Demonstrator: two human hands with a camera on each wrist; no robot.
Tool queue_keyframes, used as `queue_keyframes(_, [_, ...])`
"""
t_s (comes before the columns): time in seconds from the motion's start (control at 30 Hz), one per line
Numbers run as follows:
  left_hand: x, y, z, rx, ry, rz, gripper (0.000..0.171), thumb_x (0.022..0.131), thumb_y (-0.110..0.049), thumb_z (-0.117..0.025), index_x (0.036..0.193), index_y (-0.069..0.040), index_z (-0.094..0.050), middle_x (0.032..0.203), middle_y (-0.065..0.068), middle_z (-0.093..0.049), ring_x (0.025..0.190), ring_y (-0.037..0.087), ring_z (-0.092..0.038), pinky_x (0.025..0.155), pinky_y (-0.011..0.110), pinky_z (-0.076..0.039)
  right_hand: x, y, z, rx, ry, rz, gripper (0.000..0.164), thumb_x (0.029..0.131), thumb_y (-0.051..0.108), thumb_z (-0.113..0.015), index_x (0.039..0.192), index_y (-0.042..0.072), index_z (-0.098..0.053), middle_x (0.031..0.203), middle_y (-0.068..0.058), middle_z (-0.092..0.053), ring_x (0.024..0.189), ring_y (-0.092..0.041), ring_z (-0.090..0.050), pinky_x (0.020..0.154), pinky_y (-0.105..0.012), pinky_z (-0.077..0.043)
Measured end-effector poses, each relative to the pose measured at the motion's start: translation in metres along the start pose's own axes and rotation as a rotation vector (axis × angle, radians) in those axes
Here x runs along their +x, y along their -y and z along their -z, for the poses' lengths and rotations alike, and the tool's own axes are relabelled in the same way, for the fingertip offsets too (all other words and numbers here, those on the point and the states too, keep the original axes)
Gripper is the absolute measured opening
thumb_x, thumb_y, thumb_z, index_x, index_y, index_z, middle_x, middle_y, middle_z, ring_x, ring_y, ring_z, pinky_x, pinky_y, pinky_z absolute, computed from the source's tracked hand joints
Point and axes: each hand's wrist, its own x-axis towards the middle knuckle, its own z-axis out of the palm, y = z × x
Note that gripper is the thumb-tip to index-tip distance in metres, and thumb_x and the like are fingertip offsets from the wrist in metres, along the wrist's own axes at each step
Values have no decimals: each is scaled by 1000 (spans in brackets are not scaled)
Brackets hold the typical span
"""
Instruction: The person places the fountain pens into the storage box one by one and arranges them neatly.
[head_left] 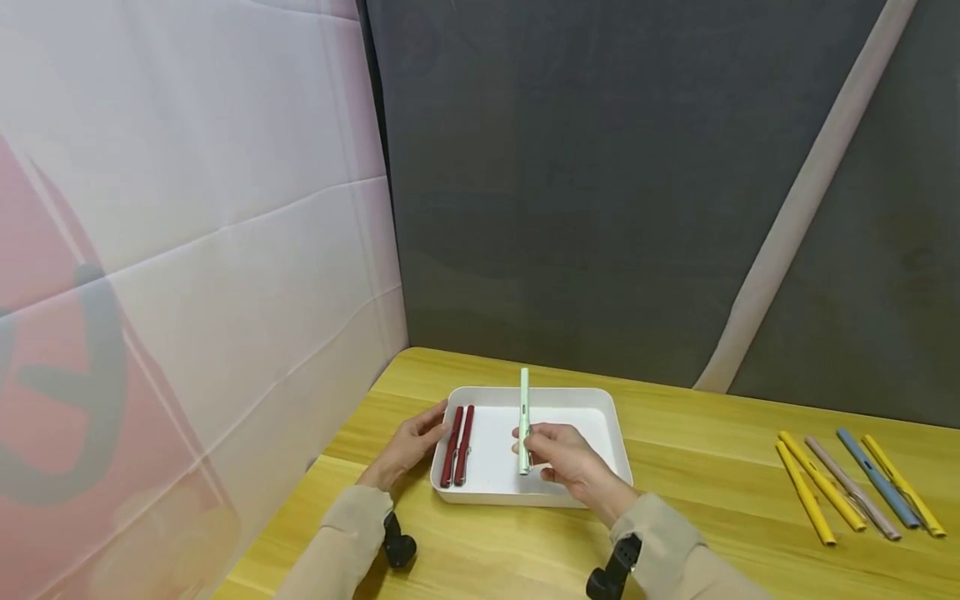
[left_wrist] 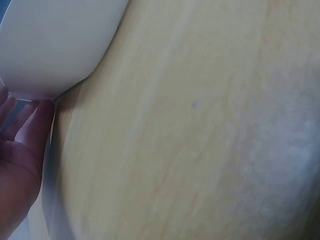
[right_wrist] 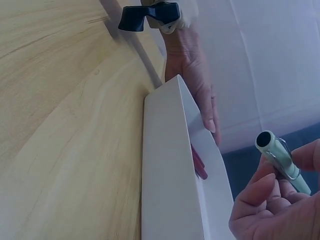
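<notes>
My right hand (head_left: 566, 458) pinches a mint-green pen (head_left: 524, 400) between thumb and fingers, holding it nearly upright in the head view. The pen overlaps the middle of a white tray (head_left: 510, 500) there. In the right wrist view its clip and dark round end face the camera, with the pen (right_wrist: 280, 157) above the tray's far side. Two dark red pens (head_left: 452, 450) lie side by side in the tray's left part. My left hand (head_left: 408, 446) rests against the tray's left wall, its fingers fairly straight; the left wrist view shows fingertips (left_wrist: 46, 107) at the tray's lower edge.
On the wooden table (head_left: 697, 467), several pens lie in a row at the right: yellow pens (head_left: 806, 493), a greyish-pink pen (head_left: 851, 487) and a blue pen (head_left: 877, 477). A pale printed cloth wall (head_left: 285, 250) stands at the left, a dark curtain (head_left: 562, 208) behind.
</notes>
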Motion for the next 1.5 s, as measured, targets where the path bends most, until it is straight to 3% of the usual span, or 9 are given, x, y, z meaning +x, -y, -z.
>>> queue_keyframes(0.7, [0,1,-1,-17,-5,8,50,97,-12,-51,144,-6,-36,148,20,-35,134,35,-35,108,48,-32,8,-2,-6,-41,-102,1,35,81,6,-55,115,0,-52,90,-9,-72,69,-13,-59,60,-25,-45])
queue_keyframes(1.23, [0,2,0,-33,6,8,50,97,-13,-50,145,-5,-35,149,20,-33,135,36,-33,109,49,-31,18,-3,-14,112,-110,-22,35,89,5,-51,122,-6,-51,93,-8,-70,67,-10,-57,57,-20,-49])
queue_keyframes(1.5, [-1,1,0,-42,4,-3,49,98,-10,-49,144,-4,-36,148,21,-34,135,36,-34,108,49,-32,24,-5,-17,160,-104,-24,30,91,3,-53,118,-10,-54,92,-8,-70,67,-9,-57,60,-19,-49])
